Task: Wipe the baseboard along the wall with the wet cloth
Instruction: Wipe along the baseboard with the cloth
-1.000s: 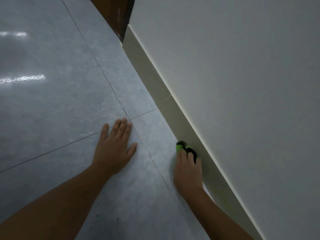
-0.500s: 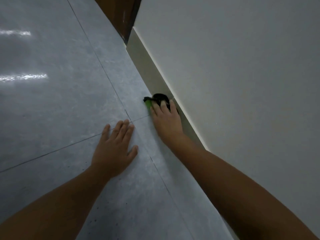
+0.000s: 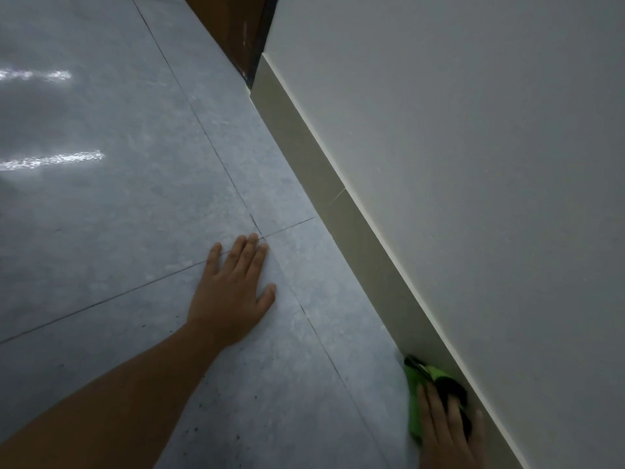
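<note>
The grey tiled floor [image 3: 101, 204] takes up the left and centre of the view, glossy, with light streaks at the far left and dark grout lines crossing near the middle. The pale wall [image 3: 473, 164] fills the right side. Between them the beige baseboard [image 3: 324, 184] runs diagonally from the far corner, beside a dark brown door or panel [image 3: 236, 25] at the top, down to the lower right edge. A faint joint line shows on its face about midway along.

The left hand [image 3: 233, 292] lies flat on the floor, palm down, fingers spread and extended, gripping nothing; it appears to serve as a brace, well apart from the baseboard.

The right hand [image 3: 446, 431] is at the bottom right edge, partly cut off by the frame. Its fingers are laid over the green and black cloth [image 3: 419, 387], pressing it where the baseboard meets the floor. The cloth touches the baseboard face and trails onto the tile.

Judgement: the wiping stroke is in hand, with the cloth at the near end of the visible run. Wetness on the baseboard cannot be confirmed, so coverage cannot be graded. The next move calls for sliding the cloth along the board toward the far corner, keeping steady pressure against the face and top edge, and keeping the left hand planted for support.
</note>
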Motion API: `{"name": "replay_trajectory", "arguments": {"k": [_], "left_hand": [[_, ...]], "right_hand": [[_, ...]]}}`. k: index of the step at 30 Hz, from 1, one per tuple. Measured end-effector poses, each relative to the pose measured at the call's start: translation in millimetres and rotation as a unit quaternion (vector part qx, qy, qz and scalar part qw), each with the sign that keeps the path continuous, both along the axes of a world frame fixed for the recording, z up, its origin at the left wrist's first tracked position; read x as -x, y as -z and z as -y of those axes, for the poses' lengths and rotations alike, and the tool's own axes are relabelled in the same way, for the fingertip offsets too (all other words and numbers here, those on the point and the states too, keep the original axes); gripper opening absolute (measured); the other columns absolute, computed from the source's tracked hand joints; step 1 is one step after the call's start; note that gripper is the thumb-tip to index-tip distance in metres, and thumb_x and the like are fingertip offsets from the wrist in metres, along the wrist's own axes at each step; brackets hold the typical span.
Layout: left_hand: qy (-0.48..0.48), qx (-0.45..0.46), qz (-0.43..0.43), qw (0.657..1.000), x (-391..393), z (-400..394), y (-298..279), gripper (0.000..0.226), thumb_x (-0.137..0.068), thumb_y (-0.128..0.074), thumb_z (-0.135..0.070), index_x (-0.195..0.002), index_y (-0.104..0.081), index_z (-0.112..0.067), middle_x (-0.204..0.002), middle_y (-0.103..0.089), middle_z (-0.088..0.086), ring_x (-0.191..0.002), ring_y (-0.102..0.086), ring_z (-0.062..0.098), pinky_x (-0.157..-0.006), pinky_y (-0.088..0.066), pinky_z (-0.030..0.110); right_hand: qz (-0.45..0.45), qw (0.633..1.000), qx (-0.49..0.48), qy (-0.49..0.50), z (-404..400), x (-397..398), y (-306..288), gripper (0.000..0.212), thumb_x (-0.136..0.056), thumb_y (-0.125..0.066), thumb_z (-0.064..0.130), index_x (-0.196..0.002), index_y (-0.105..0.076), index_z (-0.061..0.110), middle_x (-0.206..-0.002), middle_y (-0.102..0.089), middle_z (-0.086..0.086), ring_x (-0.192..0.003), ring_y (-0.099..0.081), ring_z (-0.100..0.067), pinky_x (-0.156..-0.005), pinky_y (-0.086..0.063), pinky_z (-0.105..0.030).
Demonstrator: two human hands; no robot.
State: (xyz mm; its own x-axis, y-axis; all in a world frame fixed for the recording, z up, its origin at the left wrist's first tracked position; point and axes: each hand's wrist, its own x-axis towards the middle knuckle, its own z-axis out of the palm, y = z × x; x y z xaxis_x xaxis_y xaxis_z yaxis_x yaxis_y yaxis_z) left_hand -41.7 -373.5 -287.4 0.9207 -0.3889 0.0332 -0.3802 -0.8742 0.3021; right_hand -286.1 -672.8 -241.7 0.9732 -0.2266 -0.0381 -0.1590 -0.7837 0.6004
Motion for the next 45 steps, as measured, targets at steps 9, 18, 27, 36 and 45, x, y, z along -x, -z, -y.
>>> {"name": "replay_trajectory", "arguments": {"k": [9,18,27,36,45], "left_hand": [[-0.001,-0.001,-0.007,1.0,1,1,-1,0.074,-0.09,-0.019,-0.054,-0.149,-0.02,-0.009,-0.157,-0.019,0.01,-0.145,-0.014,0.023,-0.117,-0.006,0.049],[-0.008,-0.008,-0.017,1.0,0,3,-3,0.075,-0.09,-0.012,-0.061,-0.151,-0.001,-0.019,-0.159,0.004,0.002,-0.146,0.008,0.015,-0.118,0.004,0.046],[-0.002,-0.012,-0.012,1.0,-1,1,0,0.075,-0.09,-0.015,-0.059,-0.151,-0.008,-0.016,-0.158,-0.005,0.004,-0.146,-0.002,0.017,-0.118,0.0,0.046],[-0.072,-0.047,-0.119,0.989,8,31,-22,0.075,-0.093,-0.02,-0.053,-0.15,0.003,-0.01,-0.16,0.008,0.011,-0.146,0.01,0.023,-0.115,0.005,0.052],[-0.007,-0.037,-0.04,0.998,58,75,-4,0.084,-0.082,-0.001,-0.062,-0.15,0.002,-0.013,-0.16,0.005,0.008,-0.146,0.01,0.02,-0.116,0.009,0.048]], "right_hand": [[-0.067,0.983,-0.173,0.005,-63,-113,-1,0.062,-0.081,-0.035,0.031,-0.126,-0.056,-0.006,-0.131,-0.056,-0.023,-0.122,-0.052,-0.037,-0.109,-0.017,-0.05],[0.015,0.969,-0.196,-0.151,-141,-309,-5,0.061,-0.089,-0.014,0.013,-0.149,-0.009,0.0,-0.158,-0.01,-0.018,-0.144,-0.009,-0.033,-0.116,0.006,-0.043],[0.0,0.968,-0.238,-0.077,-113,-257,7,0.06,-0.087,-0.027,0.025,-0.141,-0.037,0.0,-0.148,-0.039,-0.015,-0.132,-0.042,-0.029,-0.115,-0.015,-0.04],[0.017,0.985,-0.162,0.055,-28,-11,7,0.058,-0.081,-0.034,0.025,-0.135,-0.052,0.01,-0.139,-0.053,-0.004,-0.12,-0.051,-0.023,-0.107,-0.028,-0.053],[0.061,0.986,-0.146,-0.049,-5,-26,-22,0.06,-0.075,-0.03,0.004,-0.133,-0.043,0.003,-0.122,-0.064,-0.015,-0.089,-0.063,-0.034,-0.074,-0.051,-0.044]]}}
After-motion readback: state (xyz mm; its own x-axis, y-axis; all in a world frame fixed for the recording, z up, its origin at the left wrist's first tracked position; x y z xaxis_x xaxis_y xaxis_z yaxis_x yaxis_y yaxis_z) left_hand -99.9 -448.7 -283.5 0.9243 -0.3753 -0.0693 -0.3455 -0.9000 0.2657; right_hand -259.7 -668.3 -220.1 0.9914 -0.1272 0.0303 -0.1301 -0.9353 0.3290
